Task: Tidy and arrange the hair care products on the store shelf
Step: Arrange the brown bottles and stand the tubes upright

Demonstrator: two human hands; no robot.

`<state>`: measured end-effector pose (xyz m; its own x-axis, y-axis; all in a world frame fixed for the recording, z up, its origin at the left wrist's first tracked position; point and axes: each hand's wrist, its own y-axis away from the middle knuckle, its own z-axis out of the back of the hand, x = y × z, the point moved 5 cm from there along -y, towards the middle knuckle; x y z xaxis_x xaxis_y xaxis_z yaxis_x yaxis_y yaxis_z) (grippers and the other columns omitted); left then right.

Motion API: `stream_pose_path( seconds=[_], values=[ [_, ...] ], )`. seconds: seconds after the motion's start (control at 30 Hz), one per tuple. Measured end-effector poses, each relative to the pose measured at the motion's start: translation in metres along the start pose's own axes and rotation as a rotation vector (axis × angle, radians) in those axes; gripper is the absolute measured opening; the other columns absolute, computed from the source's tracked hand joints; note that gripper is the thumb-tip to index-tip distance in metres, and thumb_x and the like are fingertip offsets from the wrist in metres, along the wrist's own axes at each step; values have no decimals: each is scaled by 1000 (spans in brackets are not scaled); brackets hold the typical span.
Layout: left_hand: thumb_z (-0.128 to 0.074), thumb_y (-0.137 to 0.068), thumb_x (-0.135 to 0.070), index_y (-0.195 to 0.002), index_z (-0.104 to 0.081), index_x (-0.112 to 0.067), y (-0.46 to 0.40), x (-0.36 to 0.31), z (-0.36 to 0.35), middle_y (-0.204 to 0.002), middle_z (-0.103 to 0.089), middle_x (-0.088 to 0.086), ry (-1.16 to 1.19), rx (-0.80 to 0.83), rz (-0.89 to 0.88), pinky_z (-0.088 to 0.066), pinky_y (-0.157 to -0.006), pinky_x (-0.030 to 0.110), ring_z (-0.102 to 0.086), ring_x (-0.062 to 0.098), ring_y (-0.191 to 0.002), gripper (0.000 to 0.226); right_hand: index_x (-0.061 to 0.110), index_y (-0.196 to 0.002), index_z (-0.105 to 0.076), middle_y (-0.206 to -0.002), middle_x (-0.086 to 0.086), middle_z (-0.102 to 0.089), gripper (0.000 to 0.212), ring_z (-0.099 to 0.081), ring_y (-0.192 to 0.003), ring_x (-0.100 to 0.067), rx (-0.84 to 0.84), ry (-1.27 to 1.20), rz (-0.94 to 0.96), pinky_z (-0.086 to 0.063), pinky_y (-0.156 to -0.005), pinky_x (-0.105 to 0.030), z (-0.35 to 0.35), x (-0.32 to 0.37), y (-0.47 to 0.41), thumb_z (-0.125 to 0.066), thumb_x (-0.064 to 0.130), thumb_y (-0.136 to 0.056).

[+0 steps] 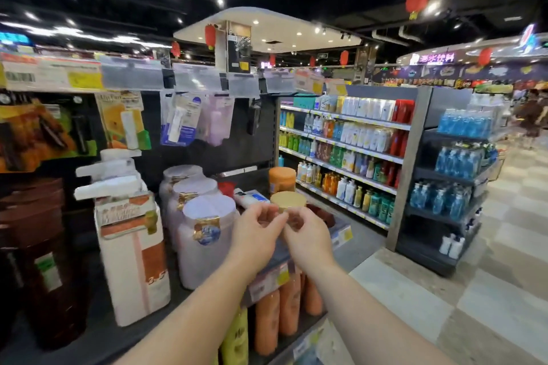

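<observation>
Both my hands meet at a jar with a gold lid (288, 200) near the right end of the dark shelf (189, 296). My left hand (258, 234) curls its fingers round the jar's left side, and my right hand (305, 234) grips its right side; the jar's body is hidden behind my fingers. Just left stand three pale lilac tubs with white lids (204, 243), one behind another. Further left are white pump bottles with orange labels (130, 246). An orange-lidded jar (282, 179) and a white tube lying flat (250, 197) sit behind the gold lid.
Dark brown bottles (44, 261) fill the shelf's far left. Orange bottles (284, 308) and yellow ones (237, 338) stand on the shelf below. Packets hang on hooks (181, 121) above. Another aisle of bottles (347, 154) and a tiled floor (489, 275) lie to the right.
</observation>
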<state>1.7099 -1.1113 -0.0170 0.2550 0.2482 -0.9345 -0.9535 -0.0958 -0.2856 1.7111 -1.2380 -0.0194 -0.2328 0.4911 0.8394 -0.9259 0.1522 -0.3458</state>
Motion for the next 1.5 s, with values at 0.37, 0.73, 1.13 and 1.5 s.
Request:
stream_pose_path(
  seconds=[0.37,0.73,1.13,1.5],
  values=[
    [-74,-84,-19,-93,-62,-30,-48,17,-68,-95,-68,-9,-42,-355,115,-48,-75,18,-63,6,-91,18,28,-135,-42,-132,-2,-52,71,-48,-123,-26,138,451,-109,-43,-99,-38,37,-126,-130,-72,47,-74],
    [-71,-88,-24,-103,-61,-29,-65,12,-97,-102,-63,-16,-125,-484,198,-42,-69,11,-58,-1,-91,19,32,-132,-41,-119,-4,-64,52,-57,-111,-31,369,407,-64,-42,-97,-41,16,-144,-170,-54,40,-82],
    [-67,-88,-39,-131,-49,-26,-75,-20,-123,-113,-61,-13,24,-482,214,-51,-94,35,-59,8,-105,48,40,-128,-45,-113,22,-60,43,-57,-104,3,356,-387,120,-49,-88,-23,53,-96,-140,-63,36,-89],
    [-69,-88,-27,-114,-59,-29,4,-64,-39,-105,-72,-2,135,-489,95,-59,-71,26,-72,11,-91,28,44,-135,-42,-127,25,-54,46,-50,-119,8,601,-582,371,-43,-99,-19,19,-17,-39,-57,32,-93]
  ],
)
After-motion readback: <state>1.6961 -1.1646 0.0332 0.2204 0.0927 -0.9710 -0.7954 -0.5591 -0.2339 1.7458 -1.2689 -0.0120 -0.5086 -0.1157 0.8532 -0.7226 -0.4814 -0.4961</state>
